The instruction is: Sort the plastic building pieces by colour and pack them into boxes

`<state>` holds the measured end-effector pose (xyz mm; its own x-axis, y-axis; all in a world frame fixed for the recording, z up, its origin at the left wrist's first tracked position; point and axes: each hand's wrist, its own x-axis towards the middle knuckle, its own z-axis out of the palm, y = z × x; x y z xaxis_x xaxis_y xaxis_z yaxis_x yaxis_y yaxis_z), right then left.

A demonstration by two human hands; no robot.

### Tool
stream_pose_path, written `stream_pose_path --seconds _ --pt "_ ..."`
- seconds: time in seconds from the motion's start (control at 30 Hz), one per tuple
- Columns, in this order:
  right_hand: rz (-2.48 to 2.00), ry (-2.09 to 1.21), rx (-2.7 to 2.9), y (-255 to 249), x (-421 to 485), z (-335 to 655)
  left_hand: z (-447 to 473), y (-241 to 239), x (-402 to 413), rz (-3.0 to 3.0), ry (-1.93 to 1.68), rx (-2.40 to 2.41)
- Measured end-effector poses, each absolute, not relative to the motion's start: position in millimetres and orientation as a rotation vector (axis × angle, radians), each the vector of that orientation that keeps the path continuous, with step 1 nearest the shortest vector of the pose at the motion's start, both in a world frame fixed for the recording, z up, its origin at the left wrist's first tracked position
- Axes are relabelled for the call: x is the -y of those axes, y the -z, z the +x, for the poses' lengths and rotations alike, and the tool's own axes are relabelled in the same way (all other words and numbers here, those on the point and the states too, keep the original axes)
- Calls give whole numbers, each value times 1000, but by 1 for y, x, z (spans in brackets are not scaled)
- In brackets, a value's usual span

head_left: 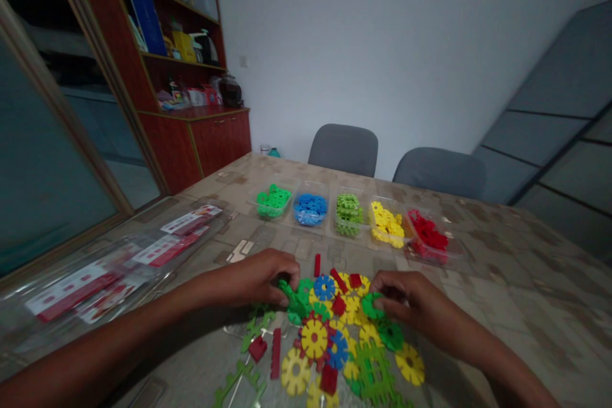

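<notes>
On the table lies a pile of plastic building pieces, with notched yellow discs (pixel 314 338), blue discs (pixel 324 288), red blocks (pixel 329 380) and light green lattice pieces (pixel 375 370). At the pile's left side, my left hand (pixel 272 273) pinches green notched discs (pixel 297 301); how many its fingers grip is unclear. My right hand (pixel 399 291) is closed on a green notched disc (pixel 371 306) at the right side. Just below that hand, another green disc (pixel 391 335) rests on the pile.
Behind the pile, clear trays hold sorted pieces: green (pixel 273 200), blue (pixel 310 209), light green (pixel 349 213), yellow (pixel 387 224) and red (pixel 428 234). Clear plastic packaging with red-and-white cards (pixel 71 290) lies left. Two grey chairs (pixel 343 148) stand beyond the table.
</notes>
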<state>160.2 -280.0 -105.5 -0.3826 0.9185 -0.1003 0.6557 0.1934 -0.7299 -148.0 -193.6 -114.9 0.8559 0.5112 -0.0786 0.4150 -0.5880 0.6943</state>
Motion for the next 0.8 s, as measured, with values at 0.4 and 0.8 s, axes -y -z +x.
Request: stream_pose_path --seconds 0.4,0.8 --pt "-1198 -1345 1615 134 255 81 -143 119 192 2014 -488 -881" --pt "-1107 -1241 1670 113 123 12 -176 117 113 1858 -1065 -1162"
